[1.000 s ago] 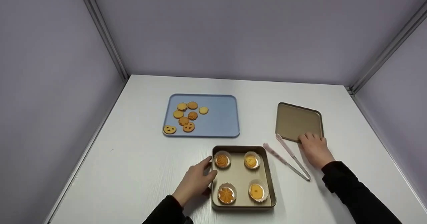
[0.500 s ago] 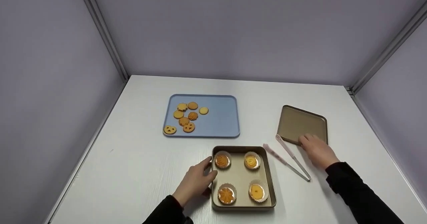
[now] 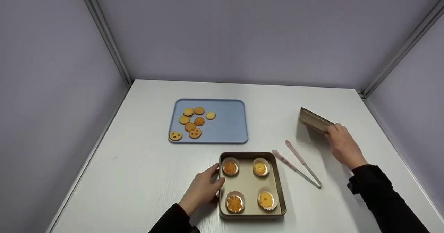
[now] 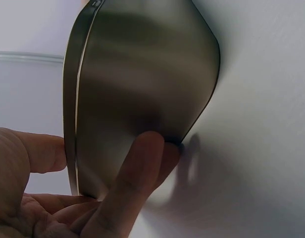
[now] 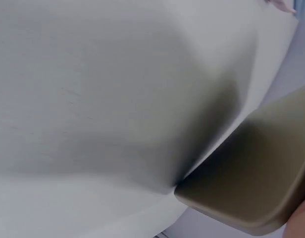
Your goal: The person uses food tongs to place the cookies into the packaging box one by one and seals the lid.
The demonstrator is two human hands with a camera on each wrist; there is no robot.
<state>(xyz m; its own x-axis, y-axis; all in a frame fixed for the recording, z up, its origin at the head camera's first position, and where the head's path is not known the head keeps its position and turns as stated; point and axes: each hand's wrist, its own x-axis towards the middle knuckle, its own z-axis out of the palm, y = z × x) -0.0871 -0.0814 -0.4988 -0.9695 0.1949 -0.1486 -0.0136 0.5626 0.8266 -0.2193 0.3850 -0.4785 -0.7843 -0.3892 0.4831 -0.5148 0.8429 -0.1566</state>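
Observation:
My left hand (image 3: 201, 188) holds the left wall of a deep bronze square tin (image 3: 247, 193), with the thumb at its rim and fingers against the outer side. In the left wrist view, the fingers lie on the tin's outer wall (image 4: 137, 74). Several cookies in paper cups sit inside, one by each corner, such as the swirled cookie (image 3: 230, 168). At the right, my right hand (image 3: 344, 146) grips a shallow bronze square lid (image 3: 312, 119) by its near edge. The lid is steeply tilted; in the right wrist view its far corner is close to the table, contact uncertain.
A blue tray (image 3: 229, 122) with several loose cookies lies at the back left. Metal tongs (image 3: 308, 167) with pink tips lie spread between the tin and the right hand. Grey walls (image 3: 222, 35) enclose the white table (image 3: 138, 156).
My right hand has slid the lid a little right, then raised its near edge off the table, so it now stands steeply tilted. The left hand and the tin stay put.

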